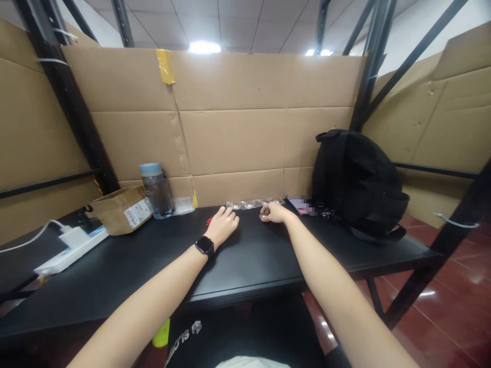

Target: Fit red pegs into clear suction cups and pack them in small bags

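Observation:
Both my arms reach far across a black table point(245, 266). My left hand point(224, 223), with a black smartwatch point(204, 246) on its wrist, rests knuckles up on the tabletop with fingers curled; small red bits point(209, 221) show at its left edge. My right hand point(273, 211) is closed in a pinch on a small clear round piece point(263, 216). Just beyond both hands, a row of several clear round pieces point(251, 204) lies along the foot of the cardboard wall.
A black backpack point(358, 184) stands at the right. At the left are a blue-capped water bottle point(156, 190), a cardboard box with a label point(121, 209) and a white power strip with a charger point(71, 248). Cardboard panels point(230, 122) and black metal posts enclose the table.

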Demonstrator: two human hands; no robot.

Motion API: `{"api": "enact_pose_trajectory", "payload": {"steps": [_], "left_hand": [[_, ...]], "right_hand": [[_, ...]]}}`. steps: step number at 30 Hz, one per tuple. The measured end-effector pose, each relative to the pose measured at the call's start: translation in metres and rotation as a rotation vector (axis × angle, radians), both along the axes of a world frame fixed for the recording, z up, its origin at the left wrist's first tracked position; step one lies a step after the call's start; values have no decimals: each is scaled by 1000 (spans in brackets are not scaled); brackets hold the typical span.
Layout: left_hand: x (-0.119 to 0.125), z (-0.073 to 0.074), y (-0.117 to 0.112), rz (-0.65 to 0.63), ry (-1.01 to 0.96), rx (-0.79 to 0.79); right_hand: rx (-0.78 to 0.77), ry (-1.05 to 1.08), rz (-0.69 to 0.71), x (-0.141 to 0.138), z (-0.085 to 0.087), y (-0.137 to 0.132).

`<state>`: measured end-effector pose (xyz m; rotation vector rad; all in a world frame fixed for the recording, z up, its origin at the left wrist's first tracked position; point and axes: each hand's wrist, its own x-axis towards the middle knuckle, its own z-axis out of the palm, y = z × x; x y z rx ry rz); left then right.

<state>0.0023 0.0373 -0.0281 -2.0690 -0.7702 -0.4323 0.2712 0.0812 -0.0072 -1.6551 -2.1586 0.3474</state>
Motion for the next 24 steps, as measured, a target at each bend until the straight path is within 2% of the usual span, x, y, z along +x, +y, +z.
{"api": "enact_pose_trajectory", "payload": {"steps": [10, 24], "left_hand": [[-3, 0, 1, -27, -55, -64], [-5, 2, -1, 12, -85, -134]], "right_hand": [[55, 18, -15, -4, 3, -3], [101, 59, 15, -4, -2, 0]]}}
